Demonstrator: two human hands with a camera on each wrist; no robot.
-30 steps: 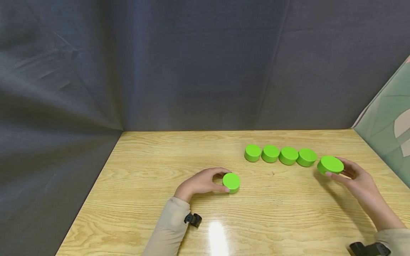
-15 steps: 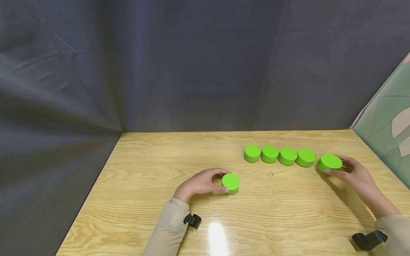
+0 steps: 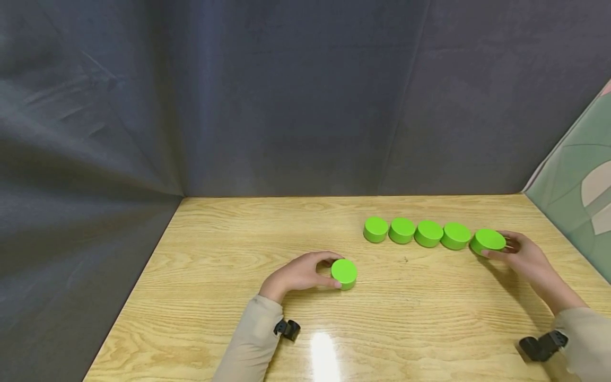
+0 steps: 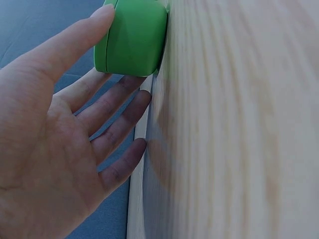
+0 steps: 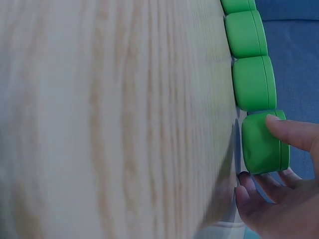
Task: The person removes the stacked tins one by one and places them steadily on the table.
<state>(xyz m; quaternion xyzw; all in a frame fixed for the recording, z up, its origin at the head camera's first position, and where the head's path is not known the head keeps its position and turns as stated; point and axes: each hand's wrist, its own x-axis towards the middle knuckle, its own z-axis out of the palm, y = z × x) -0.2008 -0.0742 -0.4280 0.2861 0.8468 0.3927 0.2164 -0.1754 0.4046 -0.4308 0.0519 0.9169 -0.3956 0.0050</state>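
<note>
Near the middle of the table, my left hand (image 3: 302,273) pinches a short round green box (image 3: 344,271) between thumb and fingertips. The left wrist view shows the lid seam on this box (image 4: 134,37), which sits at the tabletop, the lower fingers spread below the thumb. My right hand (image 3: 529,259) grips a second round green box (image 3: 488,240) at the right end of a row of matching boxes (image 3: 428,233). In the right wrist view the thumb lies on the held box (image 5: 261,144), close over the wood and right beside its neighbour (image 5: 254,83).
The boxes in the row stand side by side towards the back right of the wooden table (image 3: 215,265). A dark cloth curtain (image 3: 296,101) rises behind and at the left. A green patterned panel (image 3: 577,185) borders the right side.
My right hand has moved left and lowered its box, bringing it up to the end of the row. The left hand and its box have stayed in place.
</note>
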